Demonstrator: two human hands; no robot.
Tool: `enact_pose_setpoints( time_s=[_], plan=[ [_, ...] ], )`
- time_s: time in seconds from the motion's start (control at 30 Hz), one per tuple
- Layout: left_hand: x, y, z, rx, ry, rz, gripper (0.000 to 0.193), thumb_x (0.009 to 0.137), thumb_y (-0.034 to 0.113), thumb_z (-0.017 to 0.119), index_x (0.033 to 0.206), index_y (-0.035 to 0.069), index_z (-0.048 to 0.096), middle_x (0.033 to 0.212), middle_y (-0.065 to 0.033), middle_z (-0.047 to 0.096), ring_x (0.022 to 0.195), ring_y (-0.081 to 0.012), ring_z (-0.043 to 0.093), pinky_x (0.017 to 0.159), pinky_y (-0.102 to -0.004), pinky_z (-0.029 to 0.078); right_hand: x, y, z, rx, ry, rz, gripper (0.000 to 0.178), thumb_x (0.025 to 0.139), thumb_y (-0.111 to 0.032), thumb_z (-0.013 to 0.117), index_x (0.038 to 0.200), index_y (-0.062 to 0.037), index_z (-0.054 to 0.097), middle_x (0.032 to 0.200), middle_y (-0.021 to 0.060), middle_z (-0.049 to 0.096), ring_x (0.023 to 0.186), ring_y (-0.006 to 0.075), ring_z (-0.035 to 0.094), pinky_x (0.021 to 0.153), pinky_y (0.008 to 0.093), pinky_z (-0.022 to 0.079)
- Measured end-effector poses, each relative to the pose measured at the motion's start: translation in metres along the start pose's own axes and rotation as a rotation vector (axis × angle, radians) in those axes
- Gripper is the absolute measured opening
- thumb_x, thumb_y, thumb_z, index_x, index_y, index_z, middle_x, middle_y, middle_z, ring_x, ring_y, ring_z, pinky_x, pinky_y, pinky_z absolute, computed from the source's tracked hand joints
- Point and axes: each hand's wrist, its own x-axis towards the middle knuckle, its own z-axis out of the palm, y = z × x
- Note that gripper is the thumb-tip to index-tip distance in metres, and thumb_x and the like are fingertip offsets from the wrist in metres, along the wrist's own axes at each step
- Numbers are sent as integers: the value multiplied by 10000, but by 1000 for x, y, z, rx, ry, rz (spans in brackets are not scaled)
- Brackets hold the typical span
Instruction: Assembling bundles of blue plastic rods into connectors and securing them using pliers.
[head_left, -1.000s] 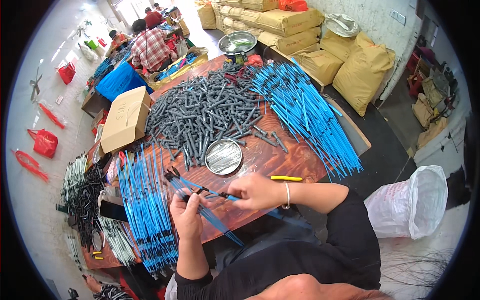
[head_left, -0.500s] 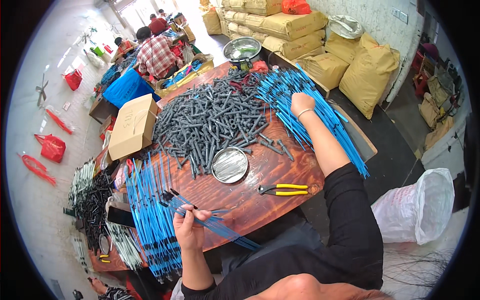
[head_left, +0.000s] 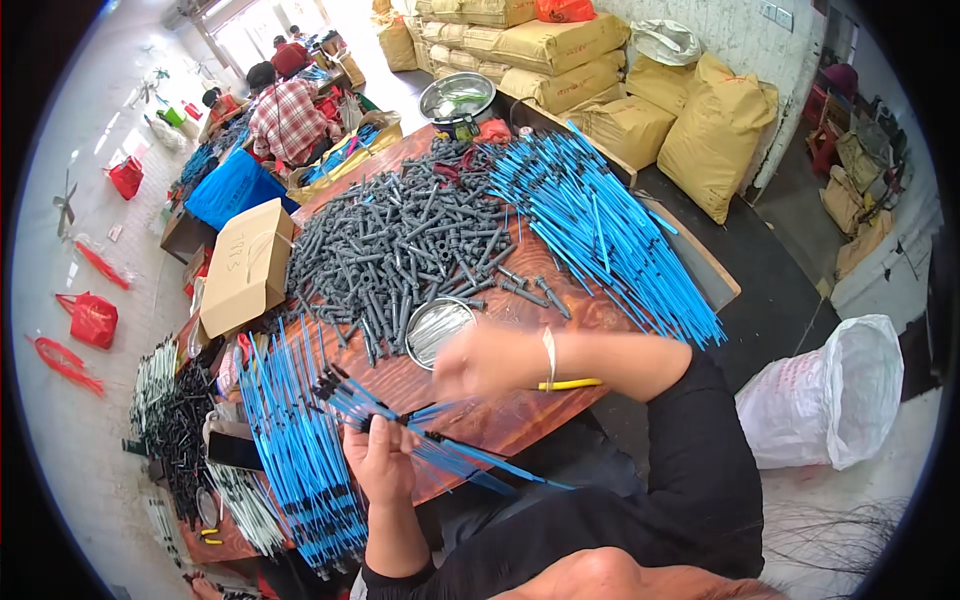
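My left hand (head_left: 380,455) grips a bundle of thin blue rods (head_left: 345,390) with black ends, held slanting over the table's near edge. One rod stands apart from the bundle and points to the lower right. My right hand (head_left: 485,362) is blurred by motion, just above and right of the bundle. It partly covers a round metal tin (head_left: 432,325) of thin pale pieces; its fingers cannot be made out. Under its wrist shows the yellow handle of pliers (head_left: 570,384). Beyond lies a large heap of grey plastic plugs (head_left: 400,240).
Blue rods lie piled at the right (head_left: 610,240) and in rows at the left (head_left: 290,440). A cardboard box (head_left: 245,265), a dark phone (head_left: 235,450) and a steel bowl (head_left: 457,97) stand around the heap. A white sack (head_left: 825,400) is on the floor at right. People (head_left: 290,120) sit farther back.
My right hand has come back from the right-hand rod pile to beside my left hand. A separate blue rod now sticks out from the bundle. The whole view has shifted slightly.
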Motion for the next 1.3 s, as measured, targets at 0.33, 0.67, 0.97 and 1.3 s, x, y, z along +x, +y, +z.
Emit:
enact_pose_setpoints(
  time_s=[0.33, 0.67, 0.97, 1.3],
  plan=[
    [-7, 12, -2, -22, 94, 45, 148, 927, 81, 439, 1068, 61, 478, 632, -24, 468, 560, -173, 494, 599, -325, 450, -61, 182, -187, -1034, 455, 1095, 212, 746, -252, 582, 809, -61, 651, 871, 165, 645, 794, 339, 621, 683, 441, 498],
    [-9, 9, -10, 24, 153, 30, 113, 919, 75, 466, 1015, 35, 509, 699, -72, 557, 673, -209, 558, 662, -339, 471, -34, 161, -189, -953, 560, 988, 241, 753, -243, 611, 900, -54, 637, 945, 199, 640, 874, 340, 620, 775, 429, 490],
    [-14, 4, -22, 67, 280, -6, 169, 879, 59, 533, 1038, 2, 522, 789, -106, 620, 740, -194, 597, 710, -321, 483, -26, 205, -201, -632, 383, 852, 200, 719, -202, 630, 664, -12, 600, 610, 100, 602, 539, 224, 583, 482, 374, 460],
    [-15, 21, -28, 20, 172, -162, 173, 881, 62, 541, 1044, 7, 549, 924, -146, 654, 837, -178, 630, 748, -305, 501, -15, 166, -226, -633, 527, 527, 283, 816, -298, 628, 779, -18, 648, 586, -3, 553, 472, 94, 494, 432, 243, 381]
  ],
)
